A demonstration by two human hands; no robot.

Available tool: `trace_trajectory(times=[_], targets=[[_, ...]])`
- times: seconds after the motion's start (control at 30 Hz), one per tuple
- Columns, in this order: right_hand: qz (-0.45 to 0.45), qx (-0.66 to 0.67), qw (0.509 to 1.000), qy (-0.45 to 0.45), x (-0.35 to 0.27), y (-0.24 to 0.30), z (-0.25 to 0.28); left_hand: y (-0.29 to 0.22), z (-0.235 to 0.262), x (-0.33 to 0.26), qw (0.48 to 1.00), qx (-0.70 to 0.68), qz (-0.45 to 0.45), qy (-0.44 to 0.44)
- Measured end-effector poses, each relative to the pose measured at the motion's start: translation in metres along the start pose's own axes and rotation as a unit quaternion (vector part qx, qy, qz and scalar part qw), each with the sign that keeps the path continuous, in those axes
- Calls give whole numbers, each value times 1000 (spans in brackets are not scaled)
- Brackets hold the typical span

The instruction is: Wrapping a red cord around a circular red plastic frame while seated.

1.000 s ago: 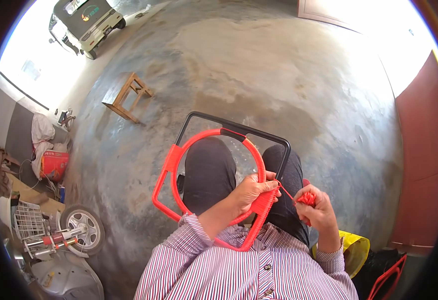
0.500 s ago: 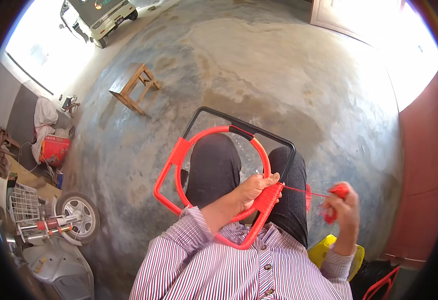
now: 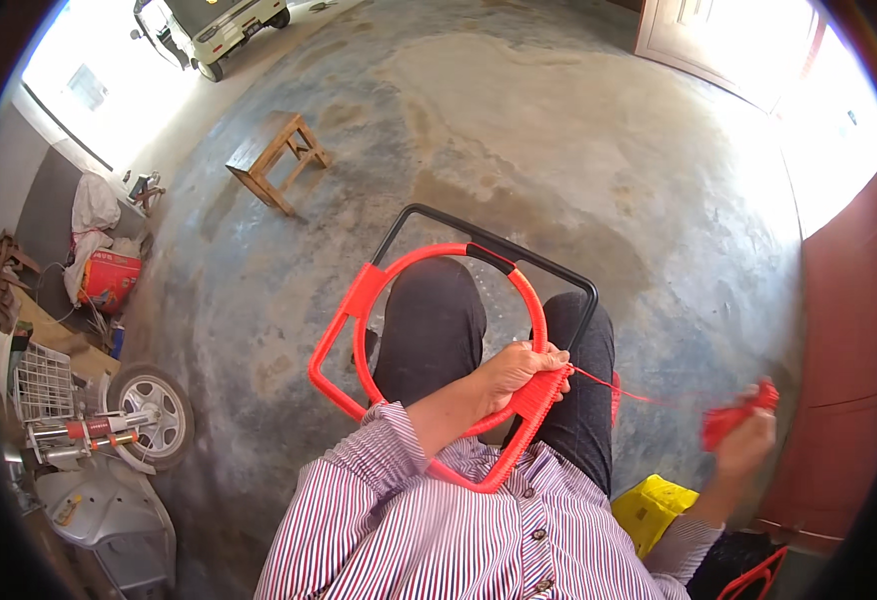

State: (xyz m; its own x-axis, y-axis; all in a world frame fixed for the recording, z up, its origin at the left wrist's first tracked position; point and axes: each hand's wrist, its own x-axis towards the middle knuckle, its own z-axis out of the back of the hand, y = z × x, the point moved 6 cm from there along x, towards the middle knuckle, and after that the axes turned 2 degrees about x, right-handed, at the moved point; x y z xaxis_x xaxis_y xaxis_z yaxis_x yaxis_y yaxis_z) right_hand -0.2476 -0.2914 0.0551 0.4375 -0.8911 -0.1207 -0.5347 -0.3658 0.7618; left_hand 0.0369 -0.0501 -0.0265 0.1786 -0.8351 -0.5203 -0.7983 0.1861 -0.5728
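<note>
On my lap rests a frame (image 3: 361,290) made of a ring inside a rounded rectangle. Red cord is wrapped round most of it, while bare black tubing shows along its far edge and right corner. My left hand (image 3: 524,372) is closed on the wrapped joint at the right of the ring, thumb on top. From that joint a thin red cord (image 3: 609,383) runs out to the right. My right hand (image 3: 746,440), smeared by motion, grips a bundle of red cord (image 3: 734,417) well to the right of my knee.
A wooden stool (image 3: 279,160) stands on the concrete floor ahead. At left are a scooter with its wheel (image 3: 154,415) and wire basket (image 3: 44,385), plus a red box (image 3: 111,280). A yellow bag (image 3: 651,510) lies by my right side. A three-wheeled vehicle (image 3: 224,30) is far left.
My right hand has swung outward to the right with the cord bundle, lengthening the cord between it and the frame. My left hand keeps its hold on the joint.
</note>
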Motion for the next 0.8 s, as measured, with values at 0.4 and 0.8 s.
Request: trace_trajectory(times=[0.4, 0.8], targets=[[-42, -522, 785, 331, -18, -160, -168, 2, -11, -12, 999, 14, -7, 32], [-127, -171, 942, 260, 4, -192, -187, -3, -16, -14, 998, 39, -14, 53]])
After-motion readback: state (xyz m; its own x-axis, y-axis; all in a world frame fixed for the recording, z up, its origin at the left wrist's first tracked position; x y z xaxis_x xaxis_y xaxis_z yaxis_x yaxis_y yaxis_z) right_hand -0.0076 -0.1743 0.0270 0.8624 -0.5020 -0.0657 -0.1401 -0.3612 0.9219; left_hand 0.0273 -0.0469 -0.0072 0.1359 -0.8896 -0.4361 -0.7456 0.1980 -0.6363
